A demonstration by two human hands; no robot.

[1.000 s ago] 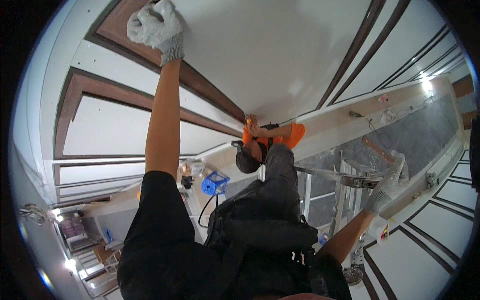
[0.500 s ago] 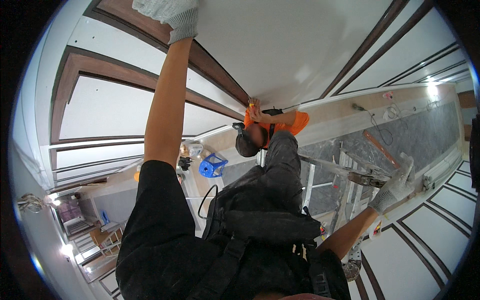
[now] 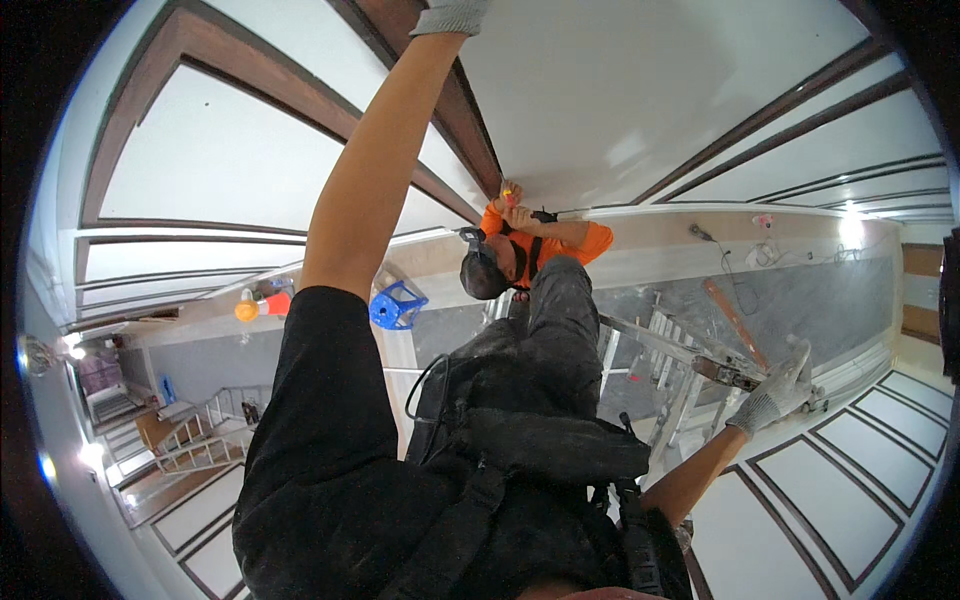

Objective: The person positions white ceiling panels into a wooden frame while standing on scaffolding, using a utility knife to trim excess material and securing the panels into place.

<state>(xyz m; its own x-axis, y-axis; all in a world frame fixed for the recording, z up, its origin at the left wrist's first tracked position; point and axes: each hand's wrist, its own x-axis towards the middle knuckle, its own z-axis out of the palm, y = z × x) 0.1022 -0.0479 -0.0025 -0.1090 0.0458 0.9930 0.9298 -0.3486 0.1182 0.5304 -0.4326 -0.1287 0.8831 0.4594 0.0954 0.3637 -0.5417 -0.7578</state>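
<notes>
Desk: What step is in hand?

Reporter: Apparently two-person work on a dark brown trim strip [image 3: 465, 130], running from the frame's top edge, left of centre, down to the middle. A worker's gloved left hand [image 3: 450, 12] is raised by its upper part; a co-worker in an orange shirt [image 3: 590, 238] has both hands [image 3: 514, 212] at its lower end.

Desk: And the worker's hands?

Reporter: The left is cut off near the cuff; its opening and hold cannot be told. The gloved right hand [image 3: 778, 392], at centre right, is at the top of a metal ladder [image 3: 725, 373], fingers partly extended; whether it grips cannot be told.

Desk: What does the next move call for?

Reporter: In our judgement, steady balance and two people acting together.

Desk: The count?

Reporter: One strip between them, two gloves, one co-worker, one ladder at the right hand, one blue stool [image 3: 392, 312] left of centre, one reddish-brown bar [image 3: 735, 322] at right.
</notes>
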